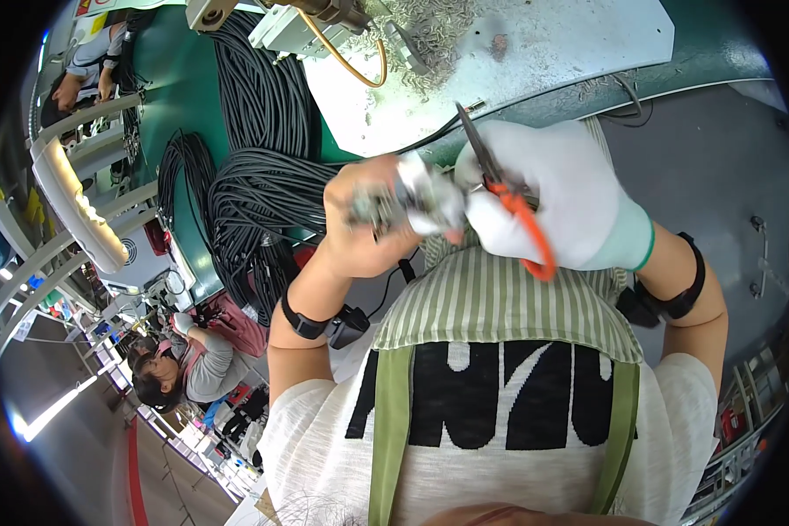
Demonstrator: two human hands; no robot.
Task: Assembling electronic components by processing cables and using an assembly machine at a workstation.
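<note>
My right hand (557,193), in a white knit glove with a green cuff edge, holds a pair of scissors (528,230) with orange handles. Their dark, pointed blades tilt up and to the left. Close beside it, my bare left hand (359,210) is closed round a blurred bundle of small silvery and greyish pieces (381,210). A whitish, shiny blur (434,197) lies between the two hands; I cannot tell what it is. Both hands are held up in front of my striped apron (508,302), at the near edge of the bench.
Thick coils of black cable (263,96) lie on the green bench at the left. A white board (579,44) beyond my hands carries a heap of small pale bits (438,39) below a machine head (337,13). At the left, two people (206,359) work at other places.
</note>
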